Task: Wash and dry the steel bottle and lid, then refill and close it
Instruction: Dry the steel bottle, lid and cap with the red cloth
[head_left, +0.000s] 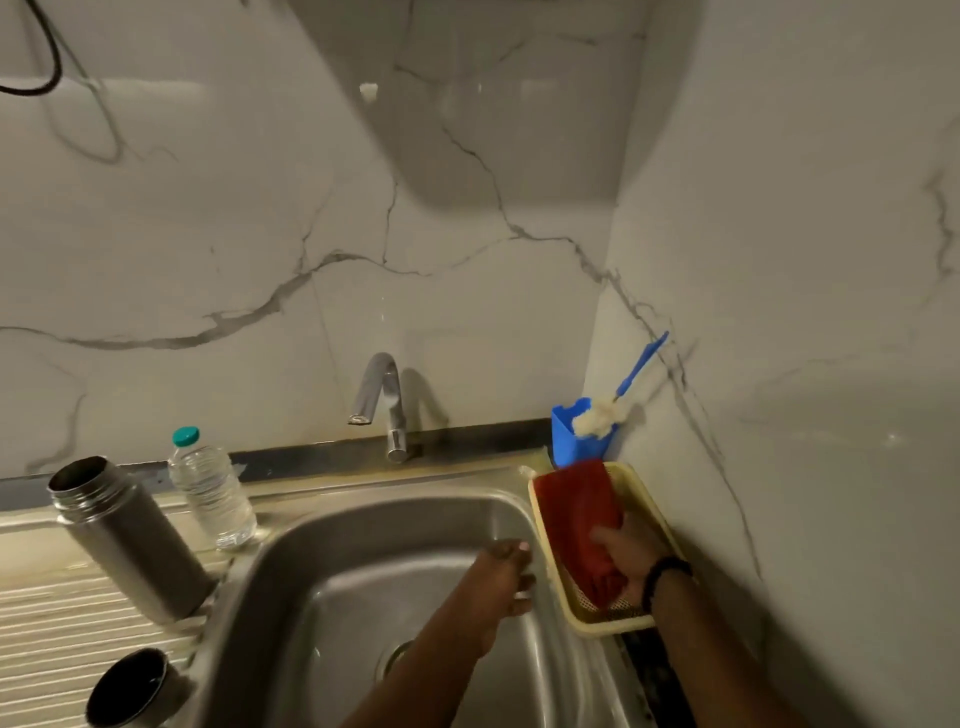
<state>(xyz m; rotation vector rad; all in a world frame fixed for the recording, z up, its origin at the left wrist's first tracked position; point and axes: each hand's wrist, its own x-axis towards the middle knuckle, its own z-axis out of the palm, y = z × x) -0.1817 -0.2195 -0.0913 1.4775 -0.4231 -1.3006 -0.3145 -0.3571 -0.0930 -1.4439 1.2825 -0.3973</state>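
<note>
The steel bottle (130, 535) stands open and uncapped on the drainboard at the left. Its dark lid (132, 688) lies mouth-up near the front left edge. A clear plastic water bottle (210, 491) with a teal cap stands behind the steel bottle. My left hand (506, 574) hovers over the sink basin with loosely curled fingers and holds nothing. My right hand (631, 558) reaches into a yellow basket (652, 499) and grips a red cloth (571, 514) lying in it.
The steel sink (322, 545) fills the middle, with a chrome tap (382, 400) behind it, not running. A blue holder (576, 436) with a blue-handled bottle brush (618, 400) stands in the corner behind the basket. Marble walls close off the back and right.
</note>
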